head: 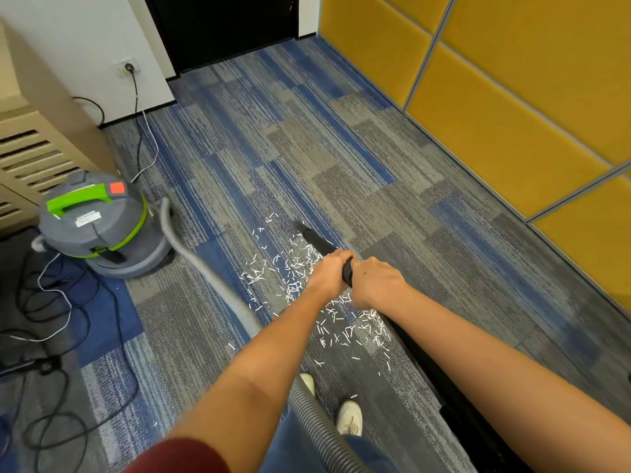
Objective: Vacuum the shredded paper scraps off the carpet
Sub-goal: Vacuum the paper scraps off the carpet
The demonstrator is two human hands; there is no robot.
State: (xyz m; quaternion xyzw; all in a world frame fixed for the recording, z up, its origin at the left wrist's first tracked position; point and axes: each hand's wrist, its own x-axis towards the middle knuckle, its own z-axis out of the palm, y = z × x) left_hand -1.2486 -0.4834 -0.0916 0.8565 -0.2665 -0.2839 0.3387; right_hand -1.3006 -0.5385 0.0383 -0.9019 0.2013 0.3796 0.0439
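White shredded paper scraps [355,331] lie scattered over the blue and grey striped carpet [300,145] in front of me. A black vacuum nozzle [312,237] points away from me, its tip low among the far scraps. My left hand [328,272] grips the nozzle tube from the left. My right hand [374,283] grips it just behind, from the right. A grey ribbed hose [201,264] runs from the grey and green canister vacuum [99,223] at the left, curves under my left arm and passes by my legs.
Black and white cables [58,302] lie tangled on the floor at the left; a power cord runs to a wall socket [128,67]. A beige slatted cabinet [34,155] stands behind the canister. Yellow padded wall panels [495,107] line the right. A dark door [222,25] is at the far end.
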